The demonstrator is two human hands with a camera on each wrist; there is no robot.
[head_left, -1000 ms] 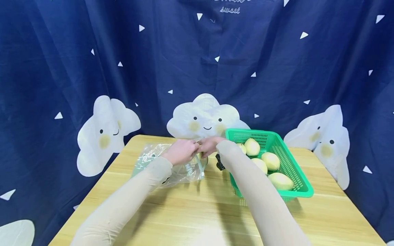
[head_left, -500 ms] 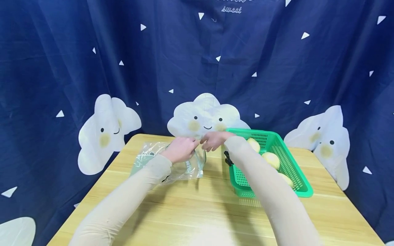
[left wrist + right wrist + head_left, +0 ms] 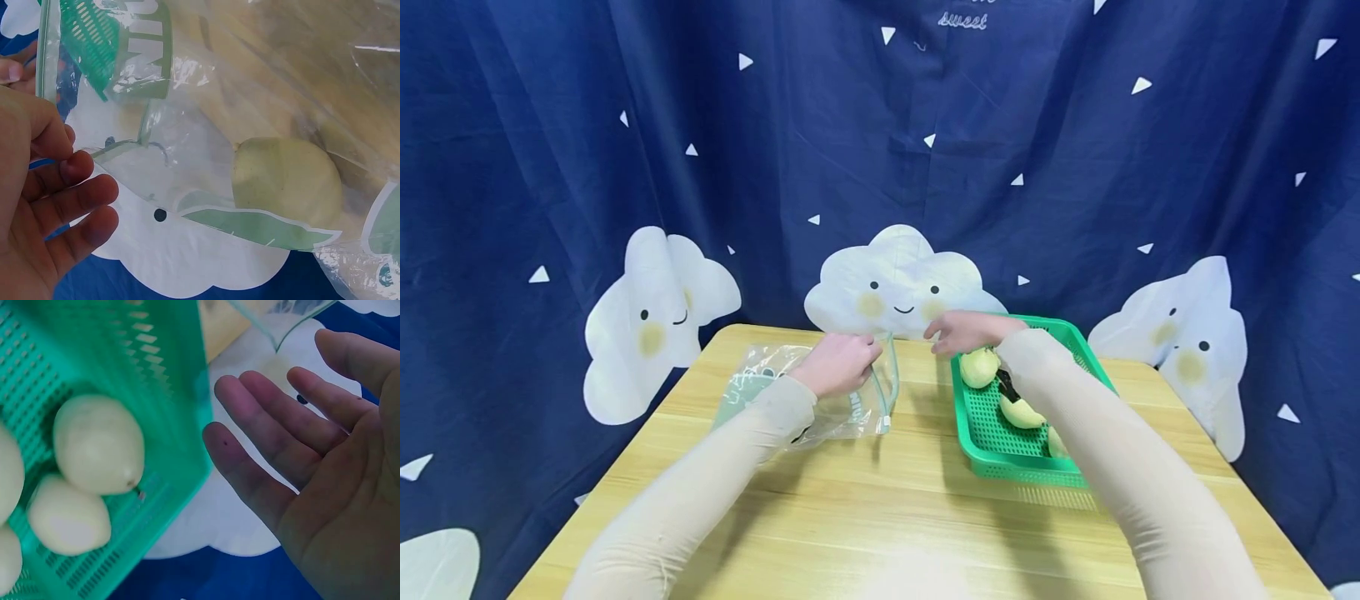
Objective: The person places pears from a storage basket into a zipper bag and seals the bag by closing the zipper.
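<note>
A clear zip bag [image 3: 850, 423] with green print lies at the left-centre of the table. My left hand [image 3: 841, 365] pinches the edge of its mouth between thumb and index finger, while the other fingers [image 3: 87, 197] are loosely bent. Through the plastic, the left wrist view shows one pale yellow pear [image 3: 284, 181] inside the bag. My right hand [image 3: 966, 332] is held above the back left rim of a green basket [image 3: 1000, 464], its fingers spread and holding nothing. Several pears [image 3: 99, 444] lie in that basket, partly hidden by my right forearm in the head view.
The wooden table [image 3: 850, 517] carries both bag and basket. Behind it hangs a dark blue curtain [image 3: 850, 125] with white clouds and triangles. A blue-green zip strip [image 3: 895, 387] runs along the bag's mouth, facing the basket.
My right hand has moved from the bag's mouth rightward to the basket's rim, with its fingers loosening. My left hand has stayed on the bag. The bag's mouth edges stand farther apart.
</note>
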